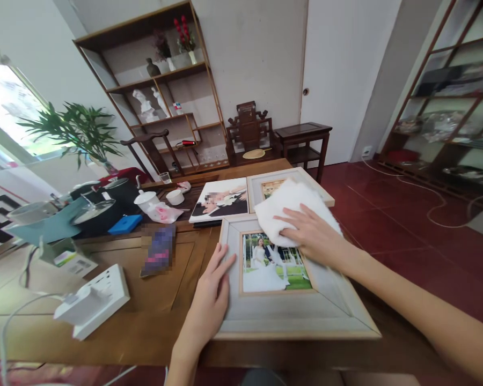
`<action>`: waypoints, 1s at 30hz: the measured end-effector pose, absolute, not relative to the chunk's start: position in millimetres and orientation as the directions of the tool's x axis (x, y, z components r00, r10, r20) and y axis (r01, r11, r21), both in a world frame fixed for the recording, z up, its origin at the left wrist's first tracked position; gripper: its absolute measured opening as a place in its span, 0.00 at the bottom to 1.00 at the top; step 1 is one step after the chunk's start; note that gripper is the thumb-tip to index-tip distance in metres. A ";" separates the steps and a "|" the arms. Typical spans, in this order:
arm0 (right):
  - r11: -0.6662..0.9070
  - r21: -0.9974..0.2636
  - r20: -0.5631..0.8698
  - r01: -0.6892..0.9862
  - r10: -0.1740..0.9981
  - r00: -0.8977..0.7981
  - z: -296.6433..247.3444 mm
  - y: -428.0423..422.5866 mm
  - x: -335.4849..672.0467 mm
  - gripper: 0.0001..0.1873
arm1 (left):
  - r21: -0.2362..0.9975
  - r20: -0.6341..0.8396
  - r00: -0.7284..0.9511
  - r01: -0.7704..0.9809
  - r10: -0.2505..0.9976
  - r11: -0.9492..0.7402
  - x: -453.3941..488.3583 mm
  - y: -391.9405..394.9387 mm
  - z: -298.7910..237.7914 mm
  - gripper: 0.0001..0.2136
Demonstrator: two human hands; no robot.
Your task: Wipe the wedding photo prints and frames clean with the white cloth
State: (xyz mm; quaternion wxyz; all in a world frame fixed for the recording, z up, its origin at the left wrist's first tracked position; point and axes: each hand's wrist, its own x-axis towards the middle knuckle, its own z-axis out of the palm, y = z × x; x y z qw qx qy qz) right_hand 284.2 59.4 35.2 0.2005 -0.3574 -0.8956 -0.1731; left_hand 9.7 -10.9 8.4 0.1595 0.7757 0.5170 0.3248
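Note:
A picture frame (285, 316) with a pale wide border and a wedding photo (265, 265) inside lies flat on the wooden table. My left hand (211, 292) holds its left edge, fingers reaching over the border. Under my right hand (312, 230) is a white cloth (287, 203), gripped and pressed onto the upper right part of the frame. The cloth also covers much of a second picture frame (257, 187) lying just behind. Beside that one, a photo print (235, 187) lies on something dark.
A white power strip (104, 303), a small open box (66, 257) and a blurred purple packet (160, 252) lie to the left. Pots (94, 214), a blue box (124, 224) and a white teapot (146, 199) stand behind. A chair (249, 128) and side table (304, 130) are beyond.

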 end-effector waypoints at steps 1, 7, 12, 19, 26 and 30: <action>0.687 0.145 0.438 0.713 0.601 -0.668 30.4 61.2 281.7 0.26 | 0.585 0.334 0.264 0.694 0.905 -0.419 9.7 -10.7 8.9 0.19; 0.667 0.103 0.344 0.738 0.672 -0.655 15.9 62.1 277.7 0.31 | 0.537 0.303 0.286 0.737 0.909 -0.411 11.3 -8.1 10.4 0.20; 0.682 0.132 0.319 0.719 0.658 -0.683 14.3 58.4 277.0 0.28 | 0.515 0.283 0.268 0.767 0.921 -0.382 15.0 -0.2 15.3 0.20; 0.612 0.183 0.435 0.769 0.651 -0.622 27.1 52.6 282.5 0.26 | 0.533 0.284 0.273 0.752 0.919 -0.388 14.5 8.6 9.6 0.20; 0.614 0.172 0.377 0.770 0.682 -0.627 25.0 39.7 282.6 0.27 | 0.542 0.306 0.278 0.736 0.911 -0.407 12.1 6.7 3.5 0.21; 0.654 0.112 0.362 0.748 0.674 -0.644 23.9 -1.8 273.1 0.27 | 0.523 0.331 0.265 0.748 0.906 -0.409 11.4 7.9 0.8 0.22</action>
